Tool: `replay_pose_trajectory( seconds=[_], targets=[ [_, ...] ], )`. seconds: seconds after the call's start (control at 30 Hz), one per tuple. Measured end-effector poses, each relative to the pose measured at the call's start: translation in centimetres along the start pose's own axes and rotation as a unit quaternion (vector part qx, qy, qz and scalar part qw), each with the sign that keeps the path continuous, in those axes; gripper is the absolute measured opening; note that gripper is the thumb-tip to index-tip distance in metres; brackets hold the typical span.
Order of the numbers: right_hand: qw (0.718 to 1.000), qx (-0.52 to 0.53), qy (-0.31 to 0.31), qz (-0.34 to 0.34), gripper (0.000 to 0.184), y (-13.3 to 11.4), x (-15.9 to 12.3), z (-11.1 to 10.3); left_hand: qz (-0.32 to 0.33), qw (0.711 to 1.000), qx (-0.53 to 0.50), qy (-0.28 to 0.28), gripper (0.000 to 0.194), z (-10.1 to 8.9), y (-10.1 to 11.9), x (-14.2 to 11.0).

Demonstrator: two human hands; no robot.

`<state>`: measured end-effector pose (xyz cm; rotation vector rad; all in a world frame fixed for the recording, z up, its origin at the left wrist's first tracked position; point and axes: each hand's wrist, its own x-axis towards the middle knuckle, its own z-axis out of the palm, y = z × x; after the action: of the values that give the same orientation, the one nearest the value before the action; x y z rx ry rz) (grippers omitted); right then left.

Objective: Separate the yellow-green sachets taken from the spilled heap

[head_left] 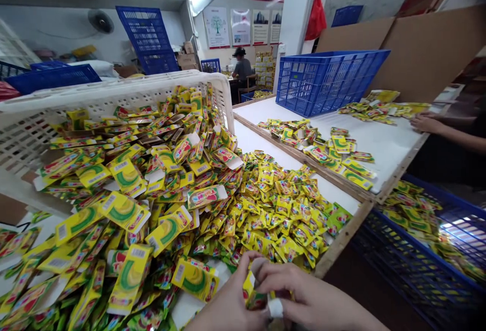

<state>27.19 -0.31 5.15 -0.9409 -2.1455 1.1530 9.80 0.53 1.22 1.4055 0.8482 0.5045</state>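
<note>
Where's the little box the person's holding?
In the head view, the yellow box is near the bottom middle, between the left hand and right hand, below the heap of yellow packets.

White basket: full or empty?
Not empty: yellow boxes are heaped inside the white basket and spill out its front. Whether it's packed to the back, cannot tell.
</note>
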Motion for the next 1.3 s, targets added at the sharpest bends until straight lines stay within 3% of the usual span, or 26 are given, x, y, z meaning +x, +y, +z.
replay_pose_trajectory(
  seconds=[0.07,0.13,0.17,0.2,0.27,0.3,0.37,0.43,0.53,0.63,0.8,0.93,1.03,1.13,1.23,1.3],
  targets=[
    [0.999,-0.036,0.03,-0.003,0.026,1.0,-0.1,-1.7,0.012,0.999,0.028,-0.015,0.077,-0.3,0.9,2.0],
    [0.981,-0.143,0.128,0.016,0.026,2.9,0.0,-5.2,0.068,0.989,0.131,0.006,0.081,-1.1,2.1,4.9],
    [0.948,-0.233,0.212,0.046,0.023,4.0,0.2,-7.7,0.105,0.969,0.219,0.038,0.072,-1.7,2.8,6.6],
    [0.914,-0.271,0.288,0.087,0.024,5.3,0.5,-10.3,0.144,0.929,0.326,0.096,0.057,-2.3,3.2,8.4],
    [0.854,-0.319,0.38,0.157,0.033,7.6,1.4,-15.1,0.15,0.901,0.385,0.132,0.043,-3.3,3.6,11.8],
    [0.83,-0.342,0.403,0.18,0.037,8.7,2.0,-16.8,0.145,0.892,0.404,0.139,0.041,-3.5,3.5,13.2],
    [0.814,-0.375,0.392,0.206,0.036,10.3,3.4,-17.7,0.127,0.886,0.422,0.144,0.034,-3.7,2.7,15.2],
    [0.831,-0.396,0.33,0.208,0.026,11.4,4.9,-15.6,0.115,0.883,0.428,0.156,0.022,-3.4,1.6,15.9],
    [0.854,-0.415,0.237,0.204,0.022,12.5,6.7,-9.9,0.113,0.893,0.4,0.172,0.021,-3.2,0.4,15.2],
    [0.859,-0.417,0.21,0.211,0.02,12.9,7.4,-6.4,0.118,0.916,0.336,0.184,0.019,-3.6,0.1,13.5],
    [0.889,-0.367,0.215,0.169,0.022,11.6,6.7,-7.3,0.108,0.953,0.176,0.221,0.021,-5.4,0.3,9.8],
    [0.932,-0.278,0.203,0.113,0.029,8.4,5.6,-8.2,0.08,0.967,0.057,0.233,0.026,-6.9,0.3,6.4],
    [0.978,-0.172,0.099,0.064,0.025,4.9,5.4,-7.0,0.058,0.978,-0.013,0.201,0.033,-6.9,0.5,4.1],
    [0.995,-0.103,0.008,0.008,0.022,2.3,5.9,-4.9,0.041,0.98,-0.056,0.189,0.038,-6.0,0.8,2.3],
    [0.991,-0.128,0.035,-0.009,0.029,1.7,6.4,-2.8,0.042,0.974,-0.097,0.199,0.04,-5.0,0.6,1.3],
    [0.987,-0.121,0.102,0.011,0.03,2.4,6.5,-1.5,0.058,0.97,-0.086,0.221,0.042,-4.4,0.0,1.2]
  ],
)
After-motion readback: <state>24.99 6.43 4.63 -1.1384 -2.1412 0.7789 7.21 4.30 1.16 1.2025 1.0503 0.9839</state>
